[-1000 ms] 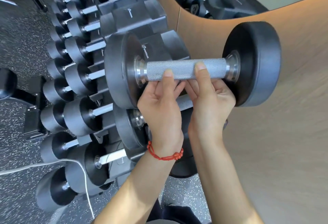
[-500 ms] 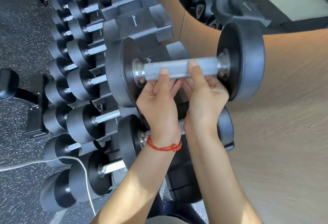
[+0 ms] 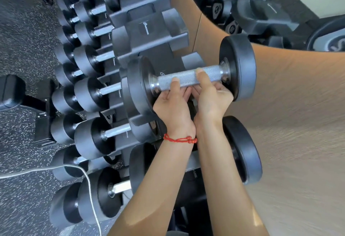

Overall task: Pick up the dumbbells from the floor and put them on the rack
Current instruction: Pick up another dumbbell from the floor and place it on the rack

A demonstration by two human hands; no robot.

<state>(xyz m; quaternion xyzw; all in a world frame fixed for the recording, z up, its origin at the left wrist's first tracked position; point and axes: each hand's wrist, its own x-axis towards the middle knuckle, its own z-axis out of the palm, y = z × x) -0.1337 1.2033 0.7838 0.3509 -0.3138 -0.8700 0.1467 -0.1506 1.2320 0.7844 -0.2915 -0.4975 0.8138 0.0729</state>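
Note:
A black dumbbell with round heads and a knurled silver handle is held level over the top tier of the black rack. My left hand, with a red string bracelet at the wrist, grips the handle from below near the left head. My right hand grips the handle beside it, thumb on top. The dumbbell's left head hangs just above an empty rack cradle. Another dumbbell lies on the rack right below my wrists, its handle hidden by my arms.
Several smaller dumbbells fill the lower tiers at left. A white cable runs across the speckled rubber floor. A wooden wall stands close on the right, with a mirror above it.
Both hands have carried the dumbbell forward and down toward the rack's top tier, so it sits lower against the cradles. The grip is the same.

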